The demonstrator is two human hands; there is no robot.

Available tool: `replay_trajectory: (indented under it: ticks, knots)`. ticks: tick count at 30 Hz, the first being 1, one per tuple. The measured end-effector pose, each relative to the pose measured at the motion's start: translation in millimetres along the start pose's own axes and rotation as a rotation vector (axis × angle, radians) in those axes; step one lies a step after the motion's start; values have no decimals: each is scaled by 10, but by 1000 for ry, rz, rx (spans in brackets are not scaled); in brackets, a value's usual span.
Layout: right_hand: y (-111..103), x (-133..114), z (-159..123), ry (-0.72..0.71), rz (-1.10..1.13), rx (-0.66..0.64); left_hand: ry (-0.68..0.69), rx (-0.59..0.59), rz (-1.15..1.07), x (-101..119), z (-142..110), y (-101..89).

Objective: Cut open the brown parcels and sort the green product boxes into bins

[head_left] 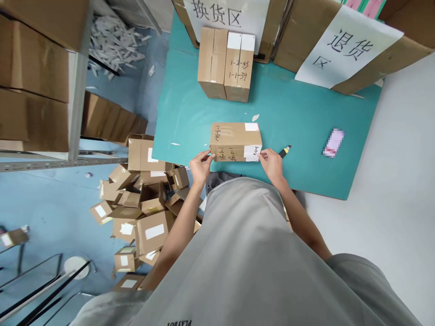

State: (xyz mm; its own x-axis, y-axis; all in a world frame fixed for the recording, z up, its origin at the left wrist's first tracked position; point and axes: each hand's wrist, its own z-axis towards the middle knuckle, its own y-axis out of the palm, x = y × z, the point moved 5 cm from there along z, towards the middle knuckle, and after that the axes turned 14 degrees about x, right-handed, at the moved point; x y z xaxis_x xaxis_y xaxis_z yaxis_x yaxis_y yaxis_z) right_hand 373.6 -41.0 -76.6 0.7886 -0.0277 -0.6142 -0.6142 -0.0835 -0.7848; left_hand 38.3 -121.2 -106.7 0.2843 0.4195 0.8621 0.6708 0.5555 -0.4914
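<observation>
In a grey shirt [238, 244], I bend over a green-topped table [306, 113], a carton between my two hands. My left hand [200, 167] pinches the near left corner, thumb and fingertips drawn close together; my right hand [271, 164] grips the near right corner the same way, beside a white label [251, 153]. The carton [231, 133] lies at the table's near edge, handwritten numbers on its top and near side. Just beside my right hand rests a black-and-yellow cutter [284, 151]; farther right lies a pink item [333, 143], blurred by pixels. Beyond the carton, two taped boxes [212, 61] stand side by side, touching, one marked "1-2-45" and "1-1-39". At the table's far side are large cardboard bins [288, 50] bearing paper signs [350, 52]. On the floor to my left, below the table, sprawls a heap of used boxes [154, 231], several open.
</observation>
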Motion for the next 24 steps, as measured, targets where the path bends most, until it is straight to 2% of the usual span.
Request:
replay_trajectory:
  ticks: [2,6,10,15,17,21,24]
  knots:
    - [57,93,-69,-32,0,11,-67,29,53,-69,-83,11]
    - [269,308,-194,-24,-60,-105,-222,-11,241,-227,-311,103]
    - [313,395,-236,7,-38,-140,-249,-45,293,-243,-421,68]
    - [104,211,-65,7,165,-33,-112,49,177,-6,-190,-121]
    - [102,92,7,59,200,-40,-60,60,152,102,-69,-121]
    - [292,-198,64,104,206,-166,-29,-118,206,220,42,125]
    - [317,-311,204,86,202,-103,-10,-176,242,266,148,311]
